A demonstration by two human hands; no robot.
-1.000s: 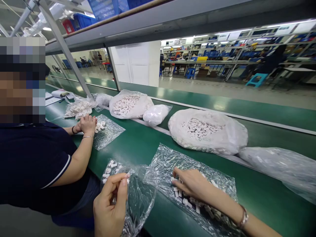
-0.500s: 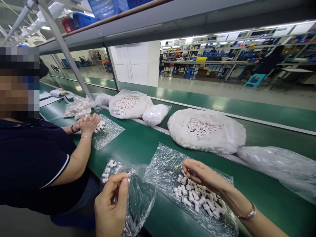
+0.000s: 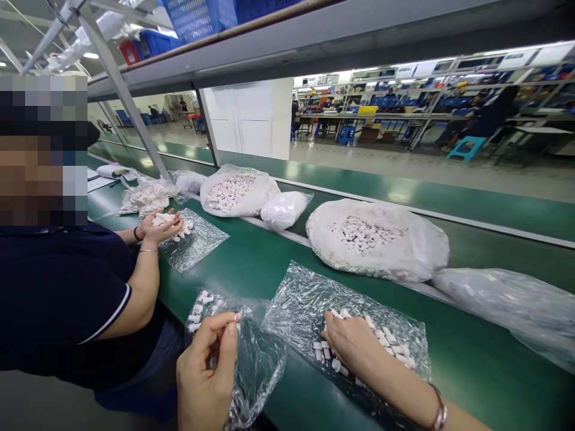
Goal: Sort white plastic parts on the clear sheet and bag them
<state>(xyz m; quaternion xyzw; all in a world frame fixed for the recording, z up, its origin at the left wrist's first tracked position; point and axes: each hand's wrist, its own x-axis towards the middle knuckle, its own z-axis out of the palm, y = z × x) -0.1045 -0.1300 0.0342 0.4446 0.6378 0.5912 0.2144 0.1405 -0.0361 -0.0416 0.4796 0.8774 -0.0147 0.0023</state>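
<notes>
Thumb and forefinger of my left hand [image 3: 209, 365] pinch the edge of a clear plastic bag [image 3: 258, 365] at the lower middle. Several white fittings [image 3: 197, 311] show through the plastic at its upper left. My right hand [image 3: 348, 341] is palm down on a pile of short white pipe fittings [image 3: 390, 344], which lie on a clear plastic sheet [image 3: 309, 287]. Its fingertips are curled in among the pieces; what they hold, if anything, is hidden.
Behind the sheet lies a large bag of white fittings [image 3: 377, 233], with another filled bag [image 3: 233, 191] farther left. At left a person [image 3: 67, 287] holds white pieces over a plastic sheet [image 3: 195, 239]. A shelf [image 3: 251, 54] runs overhead.
My right hand has moved down and slightly left onto the fittings. My left hand keeps its pinch on the bag. The person at left has turned their hands palm up, showing white pieces.
</notes>
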